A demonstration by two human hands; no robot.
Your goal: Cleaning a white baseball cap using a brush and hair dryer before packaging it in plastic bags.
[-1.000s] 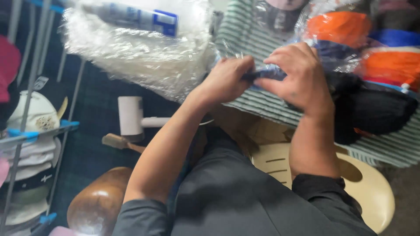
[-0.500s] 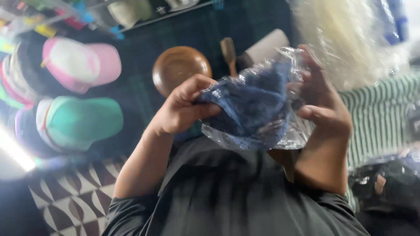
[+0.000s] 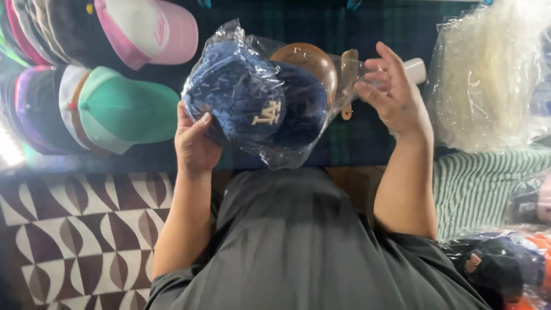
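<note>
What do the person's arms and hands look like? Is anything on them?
Both arms are bare from the short sleeves down. The sleeves belong to a dark grey shirt. The left hand and right hand wear no gloves, and no rings, watch or bracelets show. The fingernails are short and plain.
</note>
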